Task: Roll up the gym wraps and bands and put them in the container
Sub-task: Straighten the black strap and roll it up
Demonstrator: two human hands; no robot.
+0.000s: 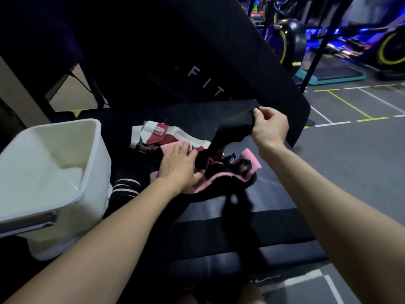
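Observation:
A wide black band (232, 128) is lifted off the pile, and my right hand (268, 128) pinches its upper end. My left hand (177, 163) rests lower down on the pile, fingers closed around the band's lower end. Under it lie a pink and black wrap (252, 166), a white and maroon wrap (173, 133) and a black wrap with white stripes (126, 186). All sit on a black padded bench (219, 218). The white plastic container (50, 172) stands at the left and looks empty inside.
A tall black padded panel with white letters (197, 62) rises just behind the pile. Exercise bikes with yellow-rimmed wheels (390, 49) and a teal step (328, 74) stand at the far right. Grey floor with white and yellow lines (350, 102) lies to the right.

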